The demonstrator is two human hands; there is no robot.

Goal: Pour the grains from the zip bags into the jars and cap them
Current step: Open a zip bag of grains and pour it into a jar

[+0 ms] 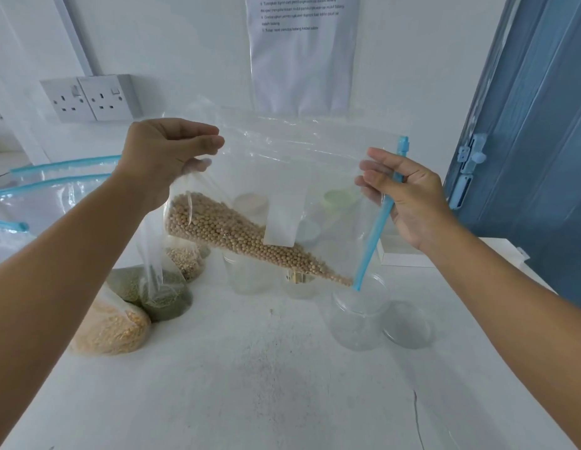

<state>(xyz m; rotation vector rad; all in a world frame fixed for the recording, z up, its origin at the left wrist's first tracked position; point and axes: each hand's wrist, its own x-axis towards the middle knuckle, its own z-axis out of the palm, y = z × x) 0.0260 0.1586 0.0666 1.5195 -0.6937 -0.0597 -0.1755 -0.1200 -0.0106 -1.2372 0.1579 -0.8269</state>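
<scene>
I hold a clear zip bag [315, 164] turned on its side above the white counter. Tan round grains [250, 238] lie in a slanting band inside it, running down toward the blue zip strip [377, 228]. My left hand [165, 154] pinches the bag's bottom corner, raised at the left. My right hand [409, 196] grips the zip edge at the right. The strip's lower end hangs just over an open clear jar [357, 316]. Its clear lid [409, 323] lies beside the jar on the right. Two more clear jars [247, 274] stand behind the bag.
Three filled bags lie at the left: pale yellow grains [110, 326], green grains [159, 290] and brownish grains [188, 261]. Zip bags with blue strips [58, 170] sit far left. Small containers [338, 199] show behind the bag. A blue door [536, 125] stands at the right.
</scene>
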